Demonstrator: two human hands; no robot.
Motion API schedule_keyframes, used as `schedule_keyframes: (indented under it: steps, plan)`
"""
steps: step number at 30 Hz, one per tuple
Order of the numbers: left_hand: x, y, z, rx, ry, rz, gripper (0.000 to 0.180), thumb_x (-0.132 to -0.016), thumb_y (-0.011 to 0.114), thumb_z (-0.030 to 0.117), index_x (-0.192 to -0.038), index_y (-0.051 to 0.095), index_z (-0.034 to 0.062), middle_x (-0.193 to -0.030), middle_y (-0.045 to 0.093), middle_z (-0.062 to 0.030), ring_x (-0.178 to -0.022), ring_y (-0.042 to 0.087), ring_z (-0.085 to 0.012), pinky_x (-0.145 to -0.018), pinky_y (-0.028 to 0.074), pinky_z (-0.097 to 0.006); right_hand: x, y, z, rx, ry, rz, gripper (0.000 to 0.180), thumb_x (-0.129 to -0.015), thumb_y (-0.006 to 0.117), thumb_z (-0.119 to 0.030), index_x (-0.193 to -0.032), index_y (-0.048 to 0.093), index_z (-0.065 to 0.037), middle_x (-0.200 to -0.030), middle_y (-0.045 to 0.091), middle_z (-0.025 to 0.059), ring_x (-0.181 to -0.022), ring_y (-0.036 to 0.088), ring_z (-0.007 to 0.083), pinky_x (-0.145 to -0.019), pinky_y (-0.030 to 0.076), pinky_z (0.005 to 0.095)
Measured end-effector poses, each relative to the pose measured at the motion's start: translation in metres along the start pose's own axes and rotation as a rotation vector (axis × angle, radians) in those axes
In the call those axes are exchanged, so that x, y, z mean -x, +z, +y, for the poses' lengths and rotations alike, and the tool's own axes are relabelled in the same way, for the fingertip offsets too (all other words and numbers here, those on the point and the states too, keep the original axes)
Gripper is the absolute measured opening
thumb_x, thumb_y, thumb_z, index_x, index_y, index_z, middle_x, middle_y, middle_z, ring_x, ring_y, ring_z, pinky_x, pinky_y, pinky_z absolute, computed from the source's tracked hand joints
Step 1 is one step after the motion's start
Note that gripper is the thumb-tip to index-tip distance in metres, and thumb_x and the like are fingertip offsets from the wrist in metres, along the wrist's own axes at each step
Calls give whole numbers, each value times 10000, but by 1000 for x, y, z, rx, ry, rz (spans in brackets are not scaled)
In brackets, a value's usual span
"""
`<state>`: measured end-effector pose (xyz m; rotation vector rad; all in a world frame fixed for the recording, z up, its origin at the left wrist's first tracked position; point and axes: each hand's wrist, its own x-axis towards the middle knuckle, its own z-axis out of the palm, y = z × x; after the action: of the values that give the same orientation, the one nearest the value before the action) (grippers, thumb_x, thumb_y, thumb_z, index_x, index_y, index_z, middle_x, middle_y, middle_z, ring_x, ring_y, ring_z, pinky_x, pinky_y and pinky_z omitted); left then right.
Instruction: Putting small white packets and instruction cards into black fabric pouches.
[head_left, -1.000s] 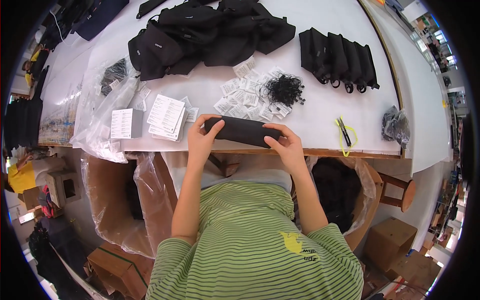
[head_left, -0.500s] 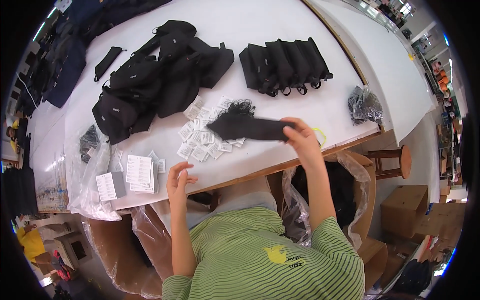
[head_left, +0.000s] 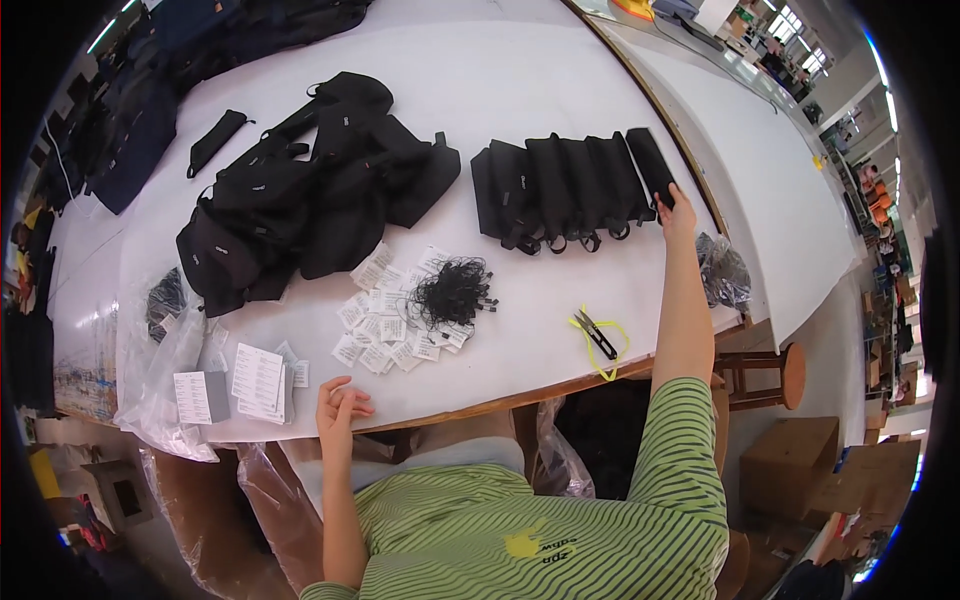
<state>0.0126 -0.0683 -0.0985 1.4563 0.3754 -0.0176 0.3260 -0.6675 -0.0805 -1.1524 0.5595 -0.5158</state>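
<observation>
A flat black fabric pouch (head_left: 650, 165) lies at the right end of a row of similar black pouches (head_left: 560, 185). My right hand (head_left: 677, 212) grips its near end with arm stretched forward. My left hand (head_left: 341, 402) hovers over the table's front edge, fingers loosely bent and apart, holding nothing. White printed labels (head_left: 385, 325) are spread in front of me, with a tangle of black strings (head_left: 455, 292) on top. Thread snips (head_left: 597, 334) on a yellow cord lie nearer the front edge. A large heap of black pouches (head_left: 300, 195) sits at the left.
One black pouch (head_left: 216, 143) lies apart at far left. Stacks of white cards (head_left: 259, 383) and a clear plastic bag (head_left: 175, 390) are at front left. A bag of black strings (head_left: 722, 270) rests by the right edge. A wooden stool (head_left: 790, 376) and cardboard boxes (head_left: 790, 460) stand beyond.
My right hand has carried the black pouch from above the labels to the row's right end. The string tangle and snips now show fully. My left hand stays near the front edge.
</observation>
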Motion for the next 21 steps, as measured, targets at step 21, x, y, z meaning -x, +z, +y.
schedule_keyframes:
  steps: [21]
  plan:
    - [-27, -145, 52, -1250, 186, 570, 753, -821, 686, 418, -1391, 394, 23, -1414, 370, -190, -1305, 318, -381, -1070, 270, -491, 261, 92, 42, 681, -653, -376, 50, -872, 659, -121, -906, 672, -86, -811, 613, -56, -625, 471, 36, -548, 363, 192]
